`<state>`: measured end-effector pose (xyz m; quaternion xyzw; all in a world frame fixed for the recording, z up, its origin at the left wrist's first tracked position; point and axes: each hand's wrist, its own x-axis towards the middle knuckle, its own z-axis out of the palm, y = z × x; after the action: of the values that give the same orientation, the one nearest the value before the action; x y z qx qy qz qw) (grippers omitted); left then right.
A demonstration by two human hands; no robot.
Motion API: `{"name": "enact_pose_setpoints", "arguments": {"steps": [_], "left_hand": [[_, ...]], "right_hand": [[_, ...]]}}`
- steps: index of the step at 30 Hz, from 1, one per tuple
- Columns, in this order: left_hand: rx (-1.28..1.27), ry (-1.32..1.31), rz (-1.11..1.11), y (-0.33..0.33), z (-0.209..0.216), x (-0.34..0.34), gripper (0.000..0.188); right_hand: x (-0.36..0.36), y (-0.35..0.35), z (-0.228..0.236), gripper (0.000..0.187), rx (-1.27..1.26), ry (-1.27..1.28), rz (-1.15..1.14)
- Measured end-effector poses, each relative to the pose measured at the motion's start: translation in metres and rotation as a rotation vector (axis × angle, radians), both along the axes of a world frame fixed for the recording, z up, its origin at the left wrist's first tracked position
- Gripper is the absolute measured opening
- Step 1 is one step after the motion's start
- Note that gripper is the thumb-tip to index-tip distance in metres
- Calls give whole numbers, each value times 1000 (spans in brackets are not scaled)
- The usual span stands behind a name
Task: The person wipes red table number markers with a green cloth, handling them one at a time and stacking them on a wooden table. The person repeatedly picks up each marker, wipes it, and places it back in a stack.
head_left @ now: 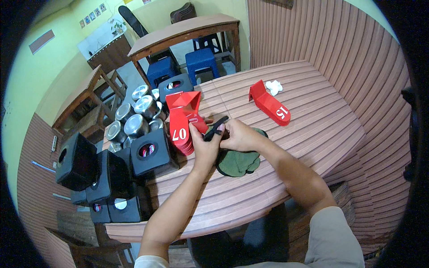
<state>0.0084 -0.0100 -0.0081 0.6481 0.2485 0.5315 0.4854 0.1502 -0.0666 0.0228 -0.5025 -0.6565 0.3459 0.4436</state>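
Both of my hands meet over the middle of the table. My left hand is closed on a narrow black band, thumb on top. My right hand pinches the same band from the other side. Below and beside my right hand lies a green cloth piece with black edging; whether the band is joined to it is hidden by my fingers. Right against my left hand stands a stack of red folded table number signs. Another group of red number signs lies farther off to the right.
A crumpled white tissue sits by the right-hand signs. Several steel canisters and black tissue boxes crowd the table's left side, some boxes stacked. Beyond the wood-striped table are blue stools and another table.
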Motion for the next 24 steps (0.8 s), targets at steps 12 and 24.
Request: {"name": "enact_pose_setpoints", "arguments": {"steps": [12,24], "left_hand": [[-166,-170,-127,-5,8,2,55],[-504,-392,-329,4,3,0,35]], "right_hand": [[-13,-10,19,37,163,-286,-292],[2,-13,27,27,295,-414,-160]]}}
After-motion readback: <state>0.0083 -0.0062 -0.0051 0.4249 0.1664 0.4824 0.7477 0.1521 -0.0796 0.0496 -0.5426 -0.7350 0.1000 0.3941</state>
